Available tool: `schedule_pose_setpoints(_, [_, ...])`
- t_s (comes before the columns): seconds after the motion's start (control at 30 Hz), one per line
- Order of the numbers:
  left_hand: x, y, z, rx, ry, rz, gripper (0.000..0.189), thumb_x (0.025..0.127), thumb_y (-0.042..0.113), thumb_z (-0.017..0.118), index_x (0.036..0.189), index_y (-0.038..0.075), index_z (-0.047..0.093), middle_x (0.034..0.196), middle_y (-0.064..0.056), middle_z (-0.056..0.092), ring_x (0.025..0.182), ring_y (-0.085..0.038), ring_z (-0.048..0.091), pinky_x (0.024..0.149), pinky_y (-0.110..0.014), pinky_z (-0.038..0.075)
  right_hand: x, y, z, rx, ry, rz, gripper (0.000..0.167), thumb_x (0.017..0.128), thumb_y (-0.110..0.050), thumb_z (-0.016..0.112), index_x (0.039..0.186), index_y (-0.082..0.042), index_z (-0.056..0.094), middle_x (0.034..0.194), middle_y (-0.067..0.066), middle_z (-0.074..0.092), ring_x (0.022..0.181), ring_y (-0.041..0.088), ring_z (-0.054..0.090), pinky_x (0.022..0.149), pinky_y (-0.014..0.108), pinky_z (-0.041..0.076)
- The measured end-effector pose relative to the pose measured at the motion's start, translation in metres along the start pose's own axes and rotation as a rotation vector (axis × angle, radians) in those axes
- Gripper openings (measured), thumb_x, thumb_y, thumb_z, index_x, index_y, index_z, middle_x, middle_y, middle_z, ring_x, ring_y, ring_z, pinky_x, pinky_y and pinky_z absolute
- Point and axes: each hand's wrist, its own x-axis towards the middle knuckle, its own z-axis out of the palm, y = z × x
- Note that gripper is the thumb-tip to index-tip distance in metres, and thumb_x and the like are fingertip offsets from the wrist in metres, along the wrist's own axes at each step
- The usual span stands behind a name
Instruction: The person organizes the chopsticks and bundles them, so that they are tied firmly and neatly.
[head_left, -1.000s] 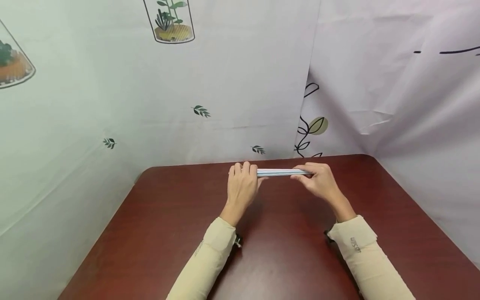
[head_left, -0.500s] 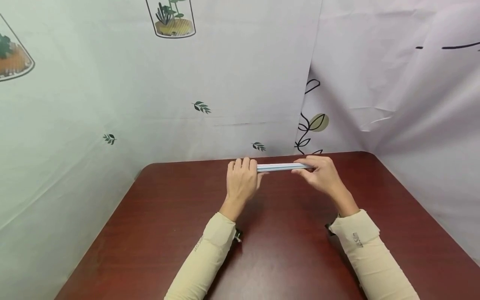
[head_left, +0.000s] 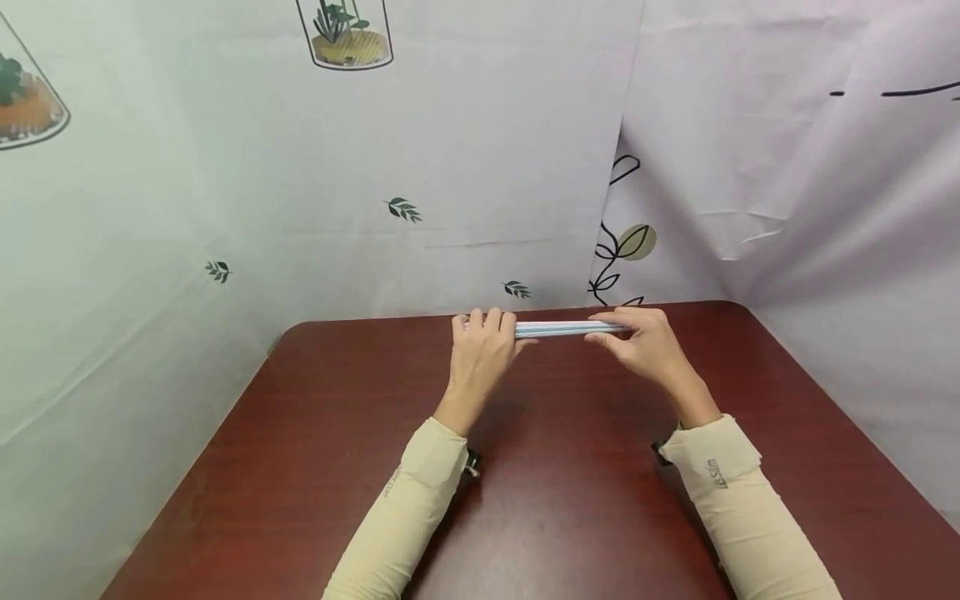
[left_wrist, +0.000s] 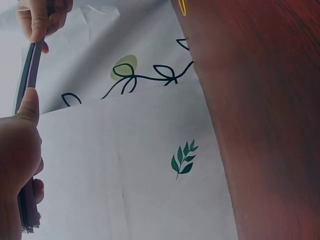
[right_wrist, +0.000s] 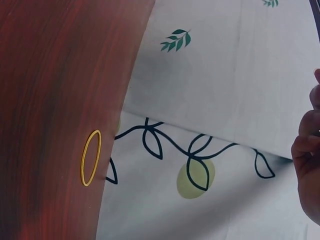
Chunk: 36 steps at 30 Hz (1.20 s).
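A straight, thin bundle of white and light-blue lengths is held level above the far part of the table. My left hand grips its left part, fingers over the top and thumb beneath. At the other end, my right hand pinches it between thumb and fingers. In the left wrist view the bundle looks dark and its near end is uneven; my left thumb lies along it. The right wrist view catches only the curled fingers of my right hand at its edge. What the lengths are, I cannot tell.
A yellow rubber band lies on the dark red table near its far edge; the hands hide it in the head view. White hanging sheets printed with plants stand behind and at both sides of the table.
The head view has tilted slightly down, so everything sits higher in it. Both hands and the bundle have risen a little toward the table's far edge in view, with the same grips.
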Motion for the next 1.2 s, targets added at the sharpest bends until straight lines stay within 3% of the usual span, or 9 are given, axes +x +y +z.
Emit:
schedule_pose_setpoints(0.23, [0.001,-0.005,0.000,0.044,-0.003,0.009,0.056,0.079,0.066,0.067,0.080,0.011,0.056,0.072,-0.002,0.053,0.068,-0.025,0.053,0.069,-0.042,0.044,-0.001,0.004,-0.012,0.056,0.021,0.113,0.029,0.074,-0.002,0.085,0.102,0.000,0.076,0.080,-0.001,0.071,0.061,0.005,0.052,0.057,0.013,0.039])
schedule_pose_setpoints(0.37, [0.002,-0.007,0.001,0.048,-0.011,0.001,0.056,0.077,0.065,0.069,0.079,0.010,0.056,0.072,-0.003,0.053,0.069,-0.025,0.053,0.069,-0.042,0.043,-0.002,0.013,-0.032,0.261,0.184,0.368,0.018,0.088,0.002,0.071,0.105,0.007,0.072,0.078,-0.008,0.071,0.061,0.001,0.060,0.056,0.013,0.046])
schedule_pose_setpoints(0.47, [0.002,-0.008,0.002,0.041,-0.020,-0.003,0.055,0.078,0.064,0.068,0.081,0.010,0.057,0.072,-0.003,0.053,0.068,-0.025,0.053,0.071,-0.042,0.043,-0.008,0.027,-0.047,0.360,0.237,0.603,0.012,0.095,-0.010,0.065,0.101,-0.005,0.075,0.072,-0.013,0.069,0.057,0.004,0.061,0.050,0.016,0.046])
schedule_pose_setpoints(0.57, [0.002,-0.008,0.001,0.044,-0.021,-0.011,0.056,0.079,0.065,0.067,0.080,0.010,0.057,0.072,-0.002,0.054,0.068,-0.024,0.053,0.070,-0.042,0.043,-0.017,0.044,-0.053,0.300,0.092,0.784,0.015,0.096,-0.023,0.065,0.102,-0.012,0.072,0.072,-0.011,0.069,0.057,0.007,0.060,0.048,0.022,0.046])
schedule_pose_setpoints(0.73, [0.001,-0.012,0.000,0.037,-0.029,-0.034,0.056,0.080,0.065,0.066,0.079,0.010,0.057,0.071,-0.003,0.053,0.065,-0.024,0.051,0.069,-0.042,0.043,-0.026,0.072,-0.042,0.077,-0.320,0.904,0.044,0.096,-0.031,0.062,0.118,0.007,0.064,0.085,0.010,0.070,0.065,0.013,0.064,0.054,0.034,0.051])
schedule_pose_setpoints(0.83, [0.002,-0.013,-0.001,0.035,-0.051,-0.035,0.055,0.084,0.065,0.062,0.080,0.009,0.057,0.071,-0.003,0.053,0.066,-0.025,0.051,0.070,-0.042,0.043,-0.027,0.086,-0.031,-0.051,-0.468,0.960,0.042,0.094,-0.031,0.064,0.102,0.010,0.066,0.077,0.014,0.066,0.061,0.015,0.063,0.053,0.032,0.052])
schedule_pose_setpoints(0.97, [0.004,-0.013,-0.002,0.037,-0.056,-0.035,0.055,0.083,0.064,0.064,0.081,0.009,0.058,0.072,-0.003,0.053,0.067,-0.025,0.051,0.070,-0.042,0.043,-0.026,0.092,-0.019,-0.124,-0.568,1.068,0.034,0.093,-0.029,0.065,0.079,0.000,0.053,0.073,0.008,0.052,0.057,0.015,0.058,0.055,0.028,0.053])
schedule_pose_setpoints(1.1, [0.003,-0.011,-0.001,0.042,-0.033,-0.036,0.055,0.079,0.064,0.068,0.079,0.010,0.058,0.071,-0.002,0.053,0.065,-0.023,0.049,0.070,-0.041,0.043,-0.028,0.093,-0.012,-0.161,-0.613,1.141,0.029,0.095,-0.024,0.063,0.081,-0.004,0.046,0.079,0.010,0.048,0.062,0.017,0.056,0.057,0.027,0.054])
schedule_pose_setpoints(1.2, [0.002,-0.010,0.000,0.036,-0.012,-0.041,0.055,0.077,0.063,0.071,0.079,0.010,0.058,0.070,-0.002,0.052,0.063,-0.023,0.048,0.070,-0.041,0.043,-0.030,0.095,-0.010,-0.181,-0.644,1.122,0.026,0.096,-0.020,0.060,0.080,-0.004,0.046,0.072,0.007,0.048,0.055,0.014,0.051,0.050,0.024,0.048])
